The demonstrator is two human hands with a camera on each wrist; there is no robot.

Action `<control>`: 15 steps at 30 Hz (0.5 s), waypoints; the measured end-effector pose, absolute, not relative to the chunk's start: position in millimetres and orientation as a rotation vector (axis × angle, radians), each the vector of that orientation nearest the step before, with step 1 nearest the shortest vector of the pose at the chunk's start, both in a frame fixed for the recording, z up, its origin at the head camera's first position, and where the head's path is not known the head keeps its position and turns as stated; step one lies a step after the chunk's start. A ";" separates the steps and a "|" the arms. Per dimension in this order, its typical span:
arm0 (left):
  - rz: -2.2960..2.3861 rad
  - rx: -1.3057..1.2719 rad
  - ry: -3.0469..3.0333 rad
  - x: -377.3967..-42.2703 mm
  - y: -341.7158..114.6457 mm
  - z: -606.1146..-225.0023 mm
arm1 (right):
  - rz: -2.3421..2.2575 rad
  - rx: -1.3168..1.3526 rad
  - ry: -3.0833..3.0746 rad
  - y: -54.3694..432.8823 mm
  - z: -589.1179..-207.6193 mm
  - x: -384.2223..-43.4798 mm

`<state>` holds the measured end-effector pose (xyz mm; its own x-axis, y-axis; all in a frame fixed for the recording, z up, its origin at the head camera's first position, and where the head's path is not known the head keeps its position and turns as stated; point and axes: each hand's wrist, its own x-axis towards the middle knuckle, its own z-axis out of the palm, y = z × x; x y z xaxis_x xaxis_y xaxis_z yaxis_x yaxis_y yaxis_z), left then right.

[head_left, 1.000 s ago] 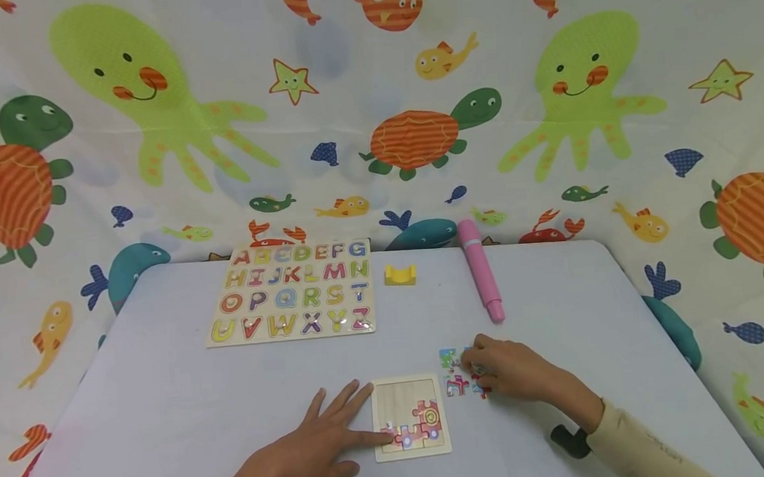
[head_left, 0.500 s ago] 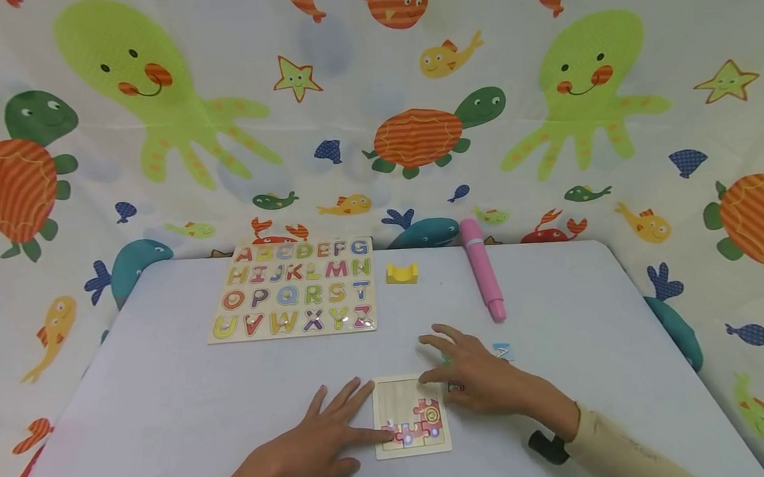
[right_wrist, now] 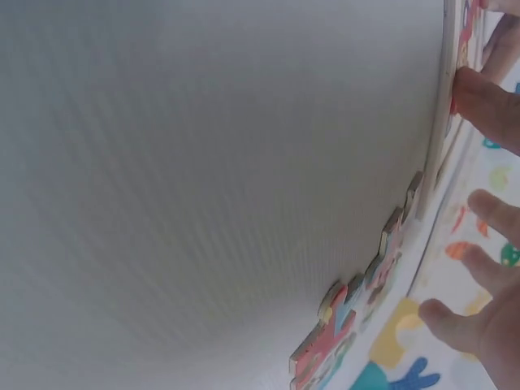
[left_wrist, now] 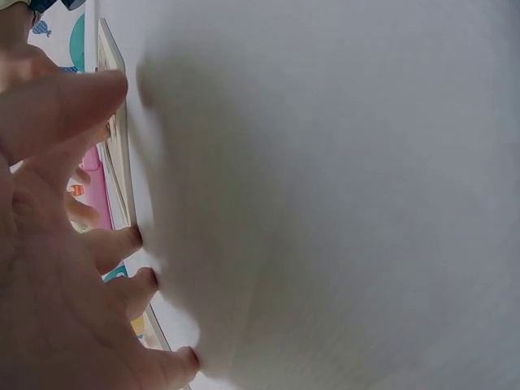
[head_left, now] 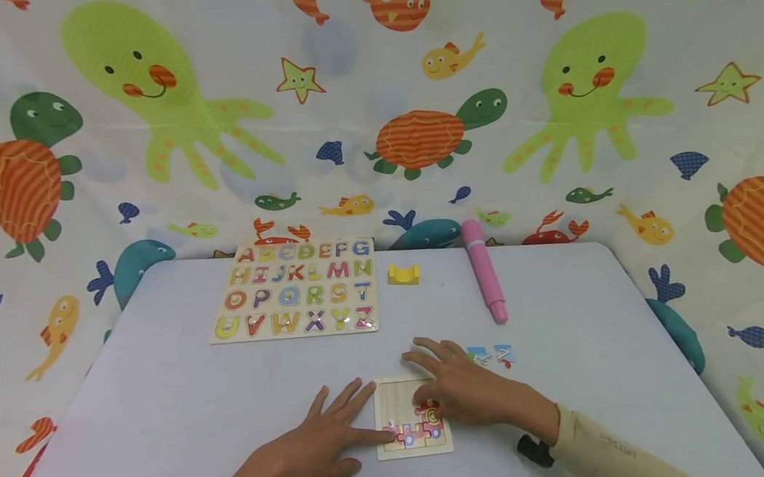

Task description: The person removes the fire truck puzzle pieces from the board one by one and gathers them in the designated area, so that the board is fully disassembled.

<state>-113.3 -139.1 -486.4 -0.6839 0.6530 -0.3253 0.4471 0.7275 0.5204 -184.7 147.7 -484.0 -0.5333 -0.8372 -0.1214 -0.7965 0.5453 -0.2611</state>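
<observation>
A small wooden puzzle board (head_left: pixel 392 398) lies near the front of the table with several pink train pieces (head_left: pixel 407 435) fitted along its lower and right parts. My left hand (head_left: pixel 316 447) lies spread at its left side, the index finger on the lower left piece and another fingertip by the upper left corner. Over the board's right side is my right hand (head_left: pixel 473 390), its thumb touching the fitted pieces and its other fingers spread apart. Loose puzzle pieces (head_left: pixel 504 355) lie beyond that hand; more pieces (right_wrist: pixel 325 333) show beside the board in the right wrist view.
An alphabet board (head_left: pixel 296 291) with letters lies at the back left. To its right are a yellow block (head_left: pixel 403 274) and a pink marker-like stick (head_left: pixel 485 272). A sea-animal cloth (head_left: pixel 322 125) hangs behind the table.
My right hand has moved left from the loose pieces, first to the board's upper right edge, then down over its right side. My left hand has stayed in place.
</observation>
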 end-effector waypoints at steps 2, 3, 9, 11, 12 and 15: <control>0.556 0.835 2.432 -113.3 -138.7 -486.1 | -0.244 -1.371 2.560 147.2 -484.1 -183.5; 0.556 0.834 2.432 -113.4 -138.7 -486.0 | -0.241 -1.369 2.564 147.0 -484.2 -182.9; 0.558 0.836 2.435 -113.0 -139.2 -486.0 | -0.225 -1.341 2.595 145.6 -483.8 -178.0; 0.559 0.836 2.436 -112.8 -139.4 -486.0 | -0.235 -1.319 2.604 145.4 -482.6 -175.6; 0.557 0.837 2.437 -112.6 -139.4 -486.0 | -0.240 -1.308 2.609 145.5 -482.1 -174.7; 0.555 0.832 2.435 -112.7 -139.1 -486.1 | -0.268 -1.291 2.618 146.3 -481.1 -172.5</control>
